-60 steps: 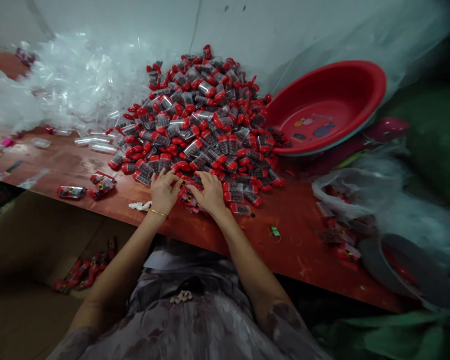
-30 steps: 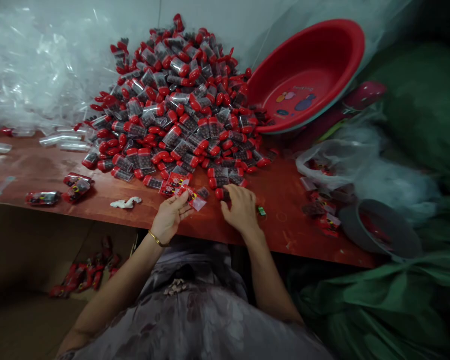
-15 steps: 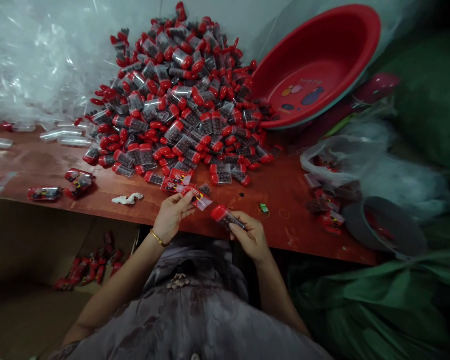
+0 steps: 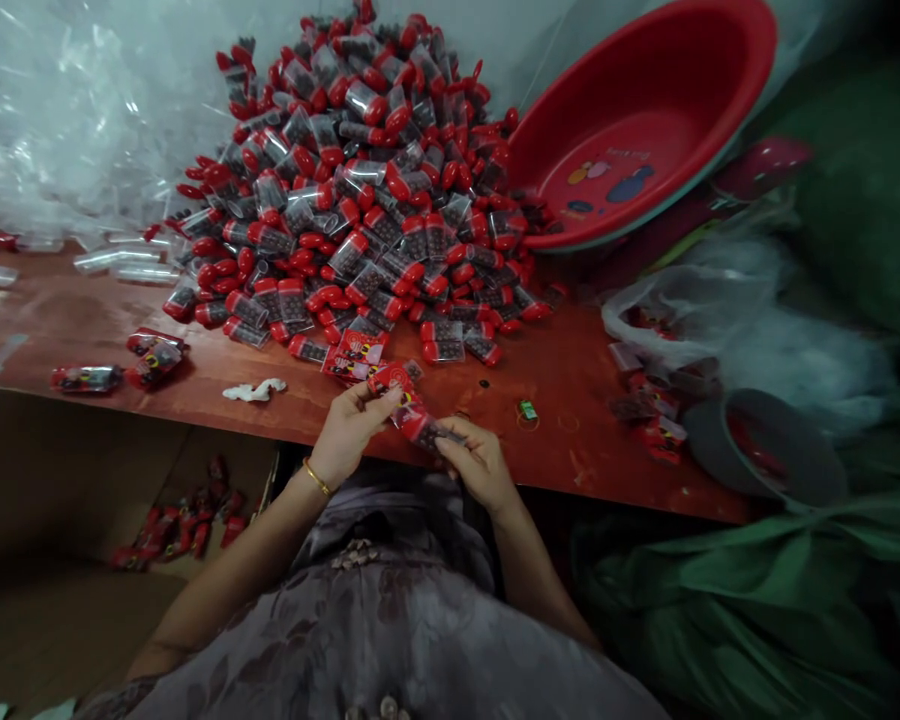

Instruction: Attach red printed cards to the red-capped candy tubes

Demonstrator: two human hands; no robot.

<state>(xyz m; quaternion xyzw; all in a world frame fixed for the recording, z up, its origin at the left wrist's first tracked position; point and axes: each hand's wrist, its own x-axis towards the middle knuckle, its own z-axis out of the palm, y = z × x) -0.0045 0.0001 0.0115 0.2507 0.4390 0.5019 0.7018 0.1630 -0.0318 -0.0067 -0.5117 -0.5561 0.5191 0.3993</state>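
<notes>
My left hand (image 4: 356, 428) pinches a red printed plastic sleeve (image 4: 394, 378) above the table's front edge. In my right hand (image 4: 480, 462) is a clear tube with a red cap and dark beads (image 4: 429, 432); its capped end meets the sleeve, and how far it sits inside I cannot tell. Flat red printed sleeves (image 4: 354, 352) lie on the table just beyond my left hand. Behind them rises a big pile of red-capped tubes (image 4: 367, 200) filled with dark beads.
A red basin (image 4: 645, 110) leans tilted beside the pile. Wrapped tubes (image 4: 86, 378) and a crumpled white scrap (image 4: 253, 390) lie on the left. Below the edge stands a cardboard box (image 4: 217, 440) with wrapped tubes inside. A grey bowl (image 4: 727, 450) and plastic bags (image 4: 690, 310) are on the right.
My right hand has moved left and brought the tube's red-capped end to the sleeve's mouth. The sleeve in my left hand now meets the tube; before, they were apart.
</notes>
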